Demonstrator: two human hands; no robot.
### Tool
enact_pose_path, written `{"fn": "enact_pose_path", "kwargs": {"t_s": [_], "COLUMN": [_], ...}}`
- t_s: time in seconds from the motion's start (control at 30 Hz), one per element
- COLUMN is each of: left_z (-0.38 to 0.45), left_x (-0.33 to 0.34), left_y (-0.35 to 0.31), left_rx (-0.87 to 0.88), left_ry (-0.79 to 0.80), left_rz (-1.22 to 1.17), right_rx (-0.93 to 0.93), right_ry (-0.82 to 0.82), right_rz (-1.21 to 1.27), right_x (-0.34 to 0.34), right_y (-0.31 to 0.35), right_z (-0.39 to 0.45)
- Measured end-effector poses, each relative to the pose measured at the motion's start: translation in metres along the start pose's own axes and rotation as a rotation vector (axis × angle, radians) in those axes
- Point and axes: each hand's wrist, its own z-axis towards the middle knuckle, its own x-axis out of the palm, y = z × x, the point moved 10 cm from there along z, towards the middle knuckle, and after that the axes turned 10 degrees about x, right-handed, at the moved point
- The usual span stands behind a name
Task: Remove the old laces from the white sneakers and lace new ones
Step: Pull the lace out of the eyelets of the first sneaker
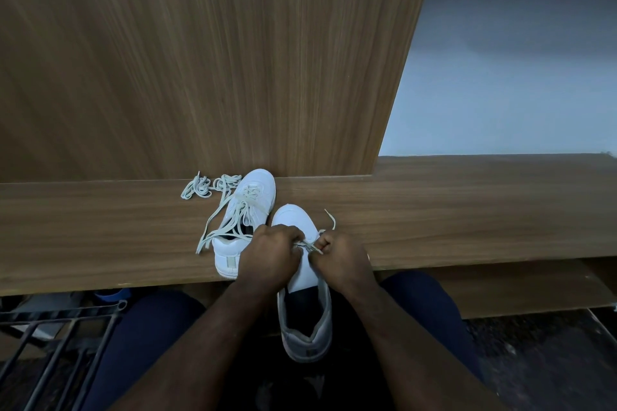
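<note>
2 white sneakers sit at the near edge of a wooden table (467, 210). The nearer sneaker (300, 227) lies toe-away from the person, its toe on the table and its heel hanging over the edge above the person's lap. The left hand (270, 257) and the right hand (340, 253) meet over its tongue area, the fingers (293, 237) of each curled tight and pinching a pale lace (309, 246) stretched between them; one loose end of that lace curls up just to the right of the toe. The other sneaker (245, 210) stands just to the left and a little farther back, touching the upright wooden panel (200, 60) with its toe, with a slack lace (220, 227) trailing out of its eyelets onto the table. A bundled loose lace (200, 188) lies beside that toe, on the left. A dark metal rack (56, 337) shows below the table at the left.
</note>
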Motion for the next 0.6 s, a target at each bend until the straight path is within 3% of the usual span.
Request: {"fn": "enact_pose_path", "kwargs": {"t_s": [0.17,0.27,0.4,0.6], "left_z": [0.004,0.002,0.000,0.001], "left_x": [0.000,-0.011,-0.026,-0.010], "left_y": [0.001,0.006,0.033,0.004], "left_rx": [-0.013,0.036,-0.083,0.072], "left_ry": [0.011,-0.090,-0.164,-0.074], "left_rz": [-0.046,-0.100,-0.093,0.026], "right_rx": [0.007,0.028,0.037,0.053], "right_ry": [-0.002,-0.008,-0.010,-0.004], "right_rz": [0.009,0.019,0.025,0.019], "right_x": [-0.001,-0.002,-0.006,-0.006], "right_y": [0.001,0.000,0.000,-0.001], "right_z": [-0.002,-0.002,-0.004,-0.005]}}
